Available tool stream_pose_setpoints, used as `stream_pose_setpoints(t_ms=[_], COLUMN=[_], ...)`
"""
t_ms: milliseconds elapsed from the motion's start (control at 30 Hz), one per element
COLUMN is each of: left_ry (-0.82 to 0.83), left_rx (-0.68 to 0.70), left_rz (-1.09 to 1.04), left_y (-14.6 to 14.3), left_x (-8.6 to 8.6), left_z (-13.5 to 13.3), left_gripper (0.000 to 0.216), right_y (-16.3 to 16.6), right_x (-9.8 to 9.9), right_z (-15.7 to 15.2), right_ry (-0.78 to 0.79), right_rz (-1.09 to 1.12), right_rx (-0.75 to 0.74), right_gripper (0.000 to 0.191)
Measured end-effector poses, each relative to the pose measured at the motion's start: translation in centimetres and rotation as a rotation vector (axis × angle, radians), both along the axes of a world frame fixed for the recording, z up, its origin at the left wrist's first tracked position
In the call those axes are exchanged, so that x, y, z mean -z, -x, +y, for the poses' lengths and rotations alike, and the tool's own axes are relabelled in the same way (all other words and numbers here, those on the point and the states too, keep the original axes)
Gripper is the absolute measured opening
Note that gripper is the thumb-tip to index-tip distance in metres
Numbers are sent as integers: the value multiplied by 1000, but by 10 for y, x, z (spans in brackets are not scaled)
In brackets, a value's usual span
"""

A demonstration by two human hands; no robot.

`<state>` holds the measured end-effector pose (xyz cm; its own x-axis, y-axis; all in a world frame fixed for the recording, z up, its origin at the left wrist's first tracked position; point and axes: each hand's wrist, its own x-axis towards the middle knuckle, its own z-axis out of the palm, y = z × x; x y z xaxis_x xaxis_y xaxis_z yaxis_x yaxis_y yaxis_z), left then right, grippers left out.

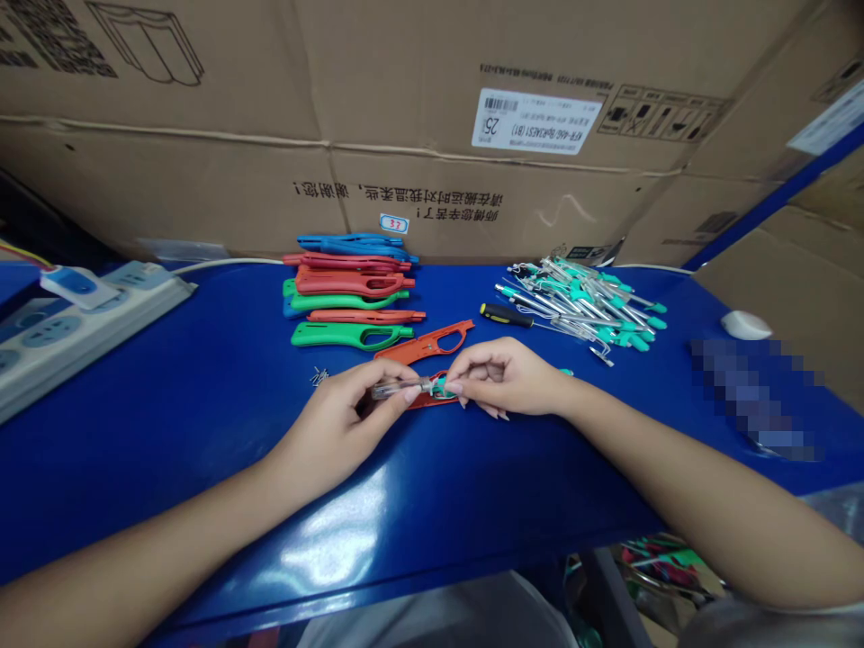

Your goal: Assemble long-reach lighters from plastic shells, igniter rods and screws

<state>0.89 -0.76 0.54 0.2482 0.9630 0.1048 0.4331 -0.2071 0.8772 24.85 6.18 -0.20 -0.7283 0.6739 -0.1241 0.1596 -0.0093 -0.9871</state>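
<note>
Between the thumb and fingers of my left hand (344, 418) is a clear, tube-like lighter fuel tank (395, 389), lying roughly level. My right hand (509, 378) is closed in a pinch on a teal lighter part (440, 387) at the tank's right end. Its far fingers are curled and partly hidden. Beneath both hands lies an orange lighter shell half (432, 401), mostly covered by them. Just beyond, another orange shell half (411, 348) with a looped trigger opening rests on the blue table (432, 522).
Stacked lighter shells (337, 335) in green, red, orange and blue lie behind my left hand, near small screws (319, 375). At back right are a screwdriver (506, 314) and piled metal lighter rods (580, 301) with teal parts. A power strip (101, 315) is left; cardboard (405, 108) walls the back.
</note>
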Motion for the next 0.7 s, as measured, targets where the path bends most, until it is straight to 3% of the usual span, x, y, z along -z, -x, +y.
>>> stream_pose_setpoints(t_ms=[700], left_ry=[-31], left_rx=[-22], left_rz=[20], left_y=[1], left_x=[5], left_z=[3], left_gripper=[28], right_y=[4], right_x=[0], right_z=[-2], right_ry=[-75], right_rz=[6], right_rx=[33], right_gripper=[25])
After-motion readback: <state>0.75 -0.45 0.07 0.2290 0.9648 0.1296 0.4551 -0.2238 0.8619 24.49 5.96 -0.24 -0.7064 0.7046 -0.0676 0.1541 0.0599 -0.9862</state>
